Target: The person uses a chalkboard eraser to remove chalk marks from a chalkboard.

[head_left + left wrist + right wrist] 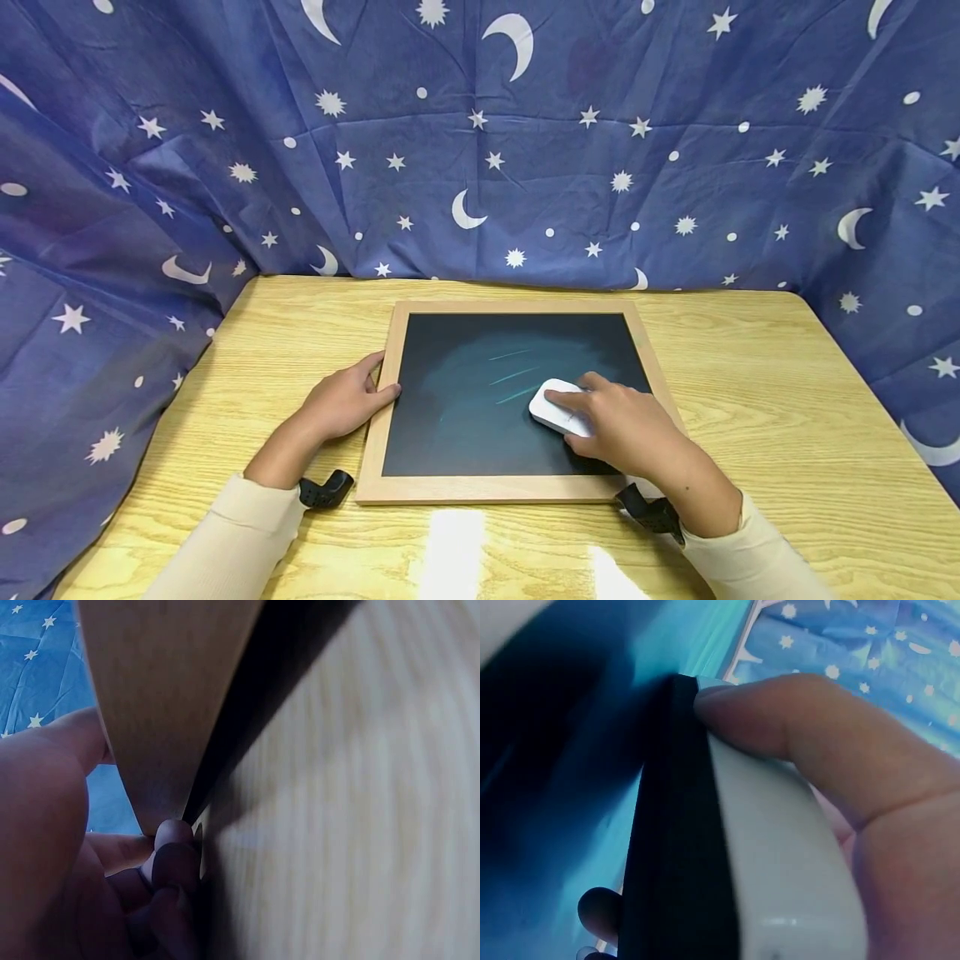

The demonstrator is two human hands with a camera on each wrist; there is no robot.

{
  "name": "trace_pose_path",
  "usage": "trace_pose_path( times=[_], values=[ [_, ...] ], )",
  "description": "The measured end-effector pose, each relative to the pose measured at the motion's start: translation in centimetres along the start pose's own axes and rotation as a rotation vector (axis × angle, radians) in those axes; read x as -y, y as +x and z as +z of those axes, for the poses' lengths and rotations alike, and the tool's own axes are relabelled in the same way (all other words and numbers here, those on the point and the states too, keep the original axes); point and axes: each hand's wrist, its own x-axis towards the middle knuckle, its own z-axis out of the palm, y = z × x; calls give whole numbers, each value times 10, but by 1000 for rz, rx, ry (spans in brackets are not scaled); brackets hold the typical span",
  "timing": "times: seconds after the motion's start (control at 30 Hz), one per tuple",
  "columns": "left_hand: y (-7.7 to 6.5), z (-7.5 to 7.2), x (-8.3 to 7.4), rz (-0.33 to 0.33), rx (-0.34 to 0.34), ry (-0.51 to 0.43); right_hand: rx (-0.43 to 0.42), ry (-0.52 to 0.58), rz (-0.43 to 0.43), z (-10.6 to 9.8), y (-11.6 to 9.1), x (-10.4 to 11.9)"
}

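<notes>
A wood-framed blackboard (465, 425) lies on the table, with several faint light streaks across its dark surface. My right hand (630, 423) grips a white board eraser (553, 405) on the right part of the board. In the right wrist view the eraser (772, 847) shows a white back and a dark pad turned to the board. My left hand (341, 404) holds the left side of the frame, thumb on top. From the left wrist, its curled fingers (176, 862) are at the edge of the wooden frame (165, 712).
The light wood table (787, 417) extends around the board. A blue curtain (570, 167) with moons and stars stands behind it and along both sides. Black wrist bands (326, 490) sit at both wrists. Bright sunlight patches (452, 550) fall on the table's near part.
</notes>
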Motion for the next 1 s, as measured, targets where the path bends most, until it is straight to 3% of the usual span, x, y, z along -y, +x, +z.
trace_pose_path(
  times=[0.37, 0.63, 0.83, 1.0],
  values=[
    [0, 0, -2, -6, 4, 10, 70, 40, 105, -12, 1, -38],
    [0, 0, 0, -8, 13, 7, 93, 43, 174, -13, 3, -46],
    [1, 0, 0, 3, -1, 6, 63, 72, 147, -12, 3, -43],
    [0, -1, -1, -1, -4, 11, 45, 85, 86, -7, 4, -27]
  ],
)
